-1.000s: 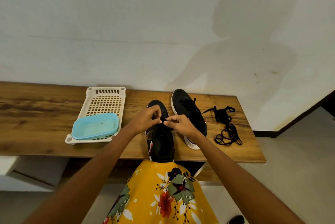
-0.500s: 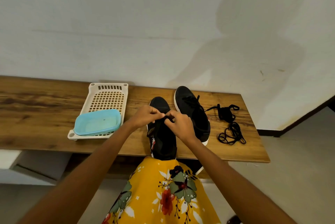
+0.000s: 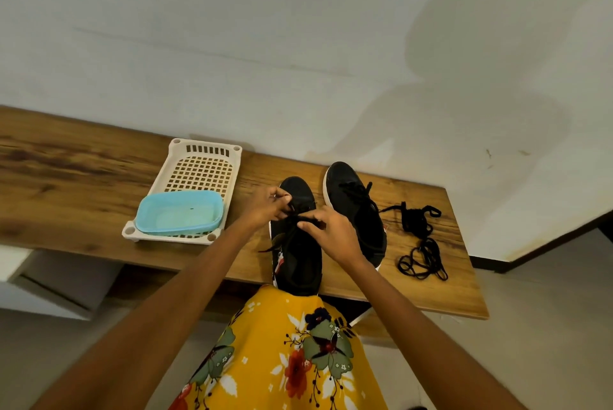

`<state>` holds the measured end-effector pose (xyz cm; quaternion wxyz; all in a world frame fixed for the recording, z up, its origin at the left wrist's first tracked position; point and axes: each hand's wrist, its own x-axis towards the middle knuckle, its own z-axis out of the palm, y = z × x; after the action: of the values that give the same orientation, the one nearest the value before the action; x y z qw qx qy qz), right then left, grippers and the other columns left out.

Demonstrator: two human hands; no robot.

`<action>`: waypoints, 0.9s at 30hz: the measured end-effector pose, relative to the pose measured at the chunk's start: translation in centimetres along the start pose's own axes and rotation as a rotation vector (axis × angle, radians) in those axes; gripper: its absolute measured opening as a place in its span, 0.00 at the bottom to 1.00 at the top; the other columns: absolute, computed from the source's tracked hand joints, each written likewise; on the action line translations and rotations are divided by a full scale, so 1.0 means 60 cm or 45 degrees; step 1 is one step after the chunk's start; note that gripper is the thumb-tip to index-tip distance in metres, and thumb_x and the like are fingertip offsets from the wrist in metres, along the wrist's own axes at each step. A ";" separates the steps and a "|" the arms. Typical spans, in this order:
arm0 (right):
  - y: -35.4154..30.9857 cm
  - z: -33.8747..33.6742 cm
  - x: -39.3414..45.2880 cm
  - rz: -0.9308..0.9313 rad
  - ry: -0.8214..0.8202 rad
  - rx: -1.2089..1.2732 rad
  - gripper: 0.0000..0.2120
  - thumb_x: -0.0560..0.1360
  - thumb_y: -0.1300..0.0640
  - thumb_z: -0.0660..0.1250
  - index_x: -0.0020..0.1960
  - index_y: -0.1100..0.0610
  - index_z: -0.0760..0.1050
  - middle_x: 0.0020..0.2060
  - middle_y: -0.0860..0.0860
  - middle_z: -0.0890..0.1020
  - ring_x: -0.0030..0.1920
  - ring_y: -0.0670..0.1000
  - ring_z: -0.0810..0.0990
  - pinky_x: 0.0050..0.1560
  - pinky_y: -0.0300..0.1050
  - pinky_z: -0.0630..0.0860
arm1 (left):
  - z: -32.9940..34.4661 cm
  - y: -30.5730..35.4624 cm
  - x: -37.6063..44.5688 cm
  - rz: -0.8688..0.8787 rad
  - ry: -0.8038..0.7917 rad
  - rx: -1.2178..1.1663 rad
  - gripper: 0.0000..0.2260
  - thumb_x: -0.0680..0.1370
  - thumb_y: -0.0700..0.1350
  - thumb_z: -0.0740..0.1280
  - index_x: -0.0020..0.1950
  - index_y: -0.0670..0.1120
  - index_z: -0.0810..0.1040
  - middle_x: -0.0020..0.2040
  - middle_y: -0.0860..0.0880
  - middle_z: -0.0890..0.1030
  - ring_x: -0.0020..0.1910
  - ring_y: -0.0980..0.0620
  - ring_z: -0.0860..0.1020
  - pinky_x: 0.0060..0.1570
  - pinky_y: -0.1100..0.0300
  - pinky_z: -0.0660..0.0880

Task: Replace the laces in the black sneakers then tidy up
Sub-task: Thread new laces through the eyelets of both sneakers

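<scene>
I have the near sneaker (image 3: 298, 243) straight in front of me at the worktop (image 3: 83, 197) edge, heel toward me and toe at twelve o'clock, so the eyelets run away from me and both hands can work either side of the tongue. My left hand (image 3: 265, 207) pinches one stretch of the lace (image 3: 292, 219) at about eleven o'clock over the shoe; my right hand (image 3: 331, 233) pinches the other at about one o'clock, fingers curled down onto it. I hold them close together, I judge, to keep the lace taut across the upper while I draw it through or tie it; which of the two I cannot tell, the black lace being lost against the black shoe.

The second sneaker (image 3: 355, 210) stands just beside it at two o'clock, already carrying a lace, parked out of my way. Further out at three o'clock lies a loose tangle of black laces (image 3: 421, 243), left apart, probably for tidying. At ten o'clock a white basket (image 3: 205, 150) holds a pale blue tub (image 3: 179, 214), likely where things go afterward.
</scene>
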<state>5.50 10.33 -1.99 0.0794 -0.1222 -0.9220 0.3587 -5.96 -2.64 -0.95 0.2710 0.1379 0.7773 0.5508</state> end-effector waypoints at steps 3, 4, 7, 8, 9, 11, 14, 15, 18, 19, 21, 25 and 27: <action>-0.004 0.005 0.001 0.043 0.043 -0.033 0.12 0.75 0.47 0.67 0.56 0.48 0.81 0.49 0.46 0.80 0.49 0.46 0.77 0.46 0.45 0.76 | 0.011 -0.009 -0.009 -0.003 0.025 -0.093 0.09 0.79 0.41 0.62 0.59 0.43 0.72 0.44 0.47 0.79 0.39 0.54 0.78 0.38 0.63 0.74; -0.006 0.008 0.002 0.068 0.059 -0.047 0.12 0.75 0.47 0.67 0.56 0.48 0.81 0.49 0.47 0.80 0.49 0.47 0.78 0.46 0.46 0.76 | 0.011 -0.014 -0.013 -0.010 0.048 -0.105 0.09 0.80 0.42 0.61 0.60 0.44 0.71 0.46 0.47 0.79 0.40 0.54 0.77 0.38 0.63 0.74; -0.009 0.015 0.005 0.150 0.108 -0.058 0.12 0.74 0.45 0.68 0.53 0.50 0.82 0.49 0.47 0.80 0.49 0.47 0.78 0.47 0.46 0.77 | 0.003 -0.038 -0.033 -0.049 0.121 -0.048 0.11 0.82 0.48 0.57 0.58 0.43 0.71 0.43 0.47 0.77 0.37 0.53 0.76 0.36 0.63 0.72; -0.009 0.016 0.005 0.176 0.117 -0.050 0.12 0.74 0.45 0.68 0.53 0.51 0.81 0.50 0.46 0.80 0.50 0.47 0.78 0.47 0.46 0.76 | 0.001 -0.048 -0.043 -0.060 0.071 -0.016 0.12 0.81 0.51 0.57 0.54 0.44 0.73 0.41 0.47 0.77 0.36 0.53 0.75 0.37 0.62 0.72; -0.010 0.019 0.005 0.197 0.129 -0.036 0.12 0.74 0.45 0.68 0.53 0.51 0.81 0.50 0.46 0.80 0.50 0.47 0.78 0.47 0.46 0.76 | -0.004 -0.057 -0.054 -0.051 -0.019 0.059 0.12 0.81 0.53 0.57 0.49 0.45 0.74 0.39 0.48 0.77 0.35 0.53 0.75 0.38 0.60 0.71; -0.013 0.023 0.006 0.238 0.158 -0.012 0.13 0.74 0.45 0.69 0.52 0.52 0.81 0.51 0.46 0.81 0.50 0.47 0.79 0.47 0.47 0.77 | -0.011 -0.069 -0.068 0.040 -0.223 0.357 0.10 0.78 0.54 0.62 0.43 0.50 0.73 0.37 0.50 0.75 0.35 0.54 0.73 0.38 0.60 0.70; -0.017 0.027 0.007 0.283 0.171 -0.026 0.13 0.74 0.44 0.68 0.52 0.52 0.81 0.50 0.46 0.82 0.50 0.47 0.80 0.46 0.47 0.77 | -0.020 -0.061 -0.074 0.129 -0.338 0.541 0.09 0.76 0.51 0.67 0.39 0.50 0.71 0.34 0.51 0.72 0.33 0.55 0.70 0.35 0.61 0.65; -0.018 0.027 0.008 0.292 0.162 -0.037 0.14 0.73 0.44 0.68 0.52 0.51 0.81 0.50 0.46 0.82 0.50 0.47 0.80 0.46 0.47 0.77 | -0.023 -0.054 -0.075 0.161 -0.334 0.521 0.09 0.77 0.50 0.66 0.38 0.50 0.71 0.34 0.51 0.72 0.33 0.55 0.69 0.36 0.61 0.65; -0.021 0.028 0.008 0.313 0.129 -0.059 0.14 0.74 0.43 0.68 0.53 0.51 0.81 0.49 0.47 0.82 0.49 0.48 0.80 0.44 0.47 0.78 | -0.029 -0.020 -0.086 0.274 -0.266 0.271 0.12 0.80 0.49 0.60 0.40 0.48 0.76 0.41 0.51 0.75 0.41 0.58 0.72 0.42 0.64 0.66; -0.023 0.027 0.008 0.323 0.128 -0.063 0.14 0.74 0.43 0.68 0.53 0.50 0.81 0.48 0.47 0.82 0.48 0.48 0.80 0.43 0.46 0.77 | -0.031 -0.008 -0.090 0.282 -0.238 0.165 0.14 0.81 0.49 0.57 0.43 0.46 0.78 0.46 0.51 0.76 0.46 0.61 0.73 0.45 0.67 0.66; -0.023 0.025 0.007 0.352 0.127 -0.037 0.11 0.74 0.44 0.68 0.51 0.50 0.82 0.45 0.46 0.82 0.46 0.48 0.80 0.39 0.43 0.74 | -0.030 0.010 -0.091 0.288 -0.204 -0.028 0.17 0.82 0.49 0.52 0.45 0.44 0.77 0.53 0.54 0.78 0.55 0.65 0.72 0.53 0.71 0.65; -0.017 0.022 0.005 0.363 0.103 0.043 0.07 0.74 0.45 0.69 0.44 0.47 0.81 0.36 0.45 0.80 0.40 0.47 0.78 0.33 0.42 0.68 | -0.027 0.034 -0.080 0.328 -0.293 -0.300 0.14 0.82 0.43 0.54 0.42 0.44 0.76 0.46 0.46 0.82 0.46 0.56 0.82 0.50 0.70 0.74; -0.012 0.022 0.008 0.322 0.084 0.047 0.10 0.73 0.44 0.69 0.49 0.48 0.82 0.40 0.46 0.82 0.42 0.47 0.80 0.37 0.45 0.72 | -0.024 0.031 -0.074 0.365 -0.313 -0.038 0.10 0.80 0.35 0.57 0.53 0.43 0.78 0.45 0.49 0.80 0.43 0.60 0.79 0.46 0.73 0.73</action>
<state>4.63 9.11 -2.46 0.0661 -0.2476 -0.8895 0.3784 -3.32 -5.35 2.34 0.2847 0.3094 0.7023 0.5744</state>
